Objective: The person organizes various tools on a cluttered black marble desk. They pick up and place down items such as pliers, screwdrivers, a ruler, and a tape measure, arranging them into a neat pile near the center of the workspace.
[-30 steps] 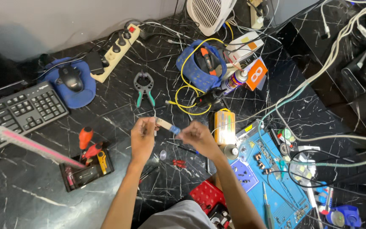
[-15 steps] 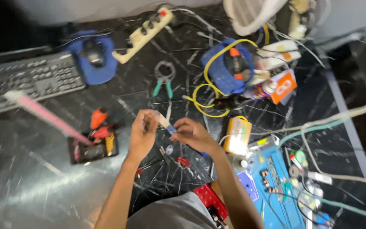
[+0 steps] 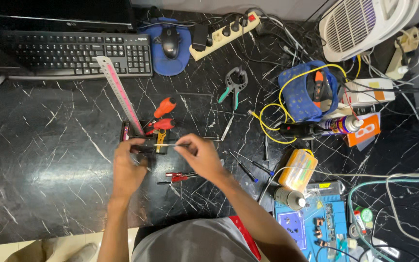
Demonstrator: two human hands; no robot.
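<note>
Both hands are working over the black marble-patterned tabletop [image 3: 49,145], right at the near-centre. The left hand [image 3: 128,167] curls around the near edge of a small black tool tray [image 3: 134,138], fingers bent against it. The right hand [image 3: 201,156] pinches one end of a thin, pale metal rod [image 3: 170,144], thumb and forefinger closed on it, and the rod runs left across the gap to the left hand's fingertips above the tray. Whether the left fingers actually clamp the rod's other end, I cannot tell.

Two red-handled screwdrivers [image 3: 163,116] lie on the tray's far side, and a long grey ruler with a pink stripe [image 3: 120,94] leans across it toward the black keyboard [image 3: 73,53] at the far left. Just near the hands, small red-handled precision drivers [image 3: 175,177] rest on the table. Farther off, grey-and-green pliers [image 3: 235,85] sit in the middle, a blue pouch looped with yellow wire [image 3: 301,94] lies to the right, and a blue work mat [image 3: 311,225] fills the near right corner.
</note>
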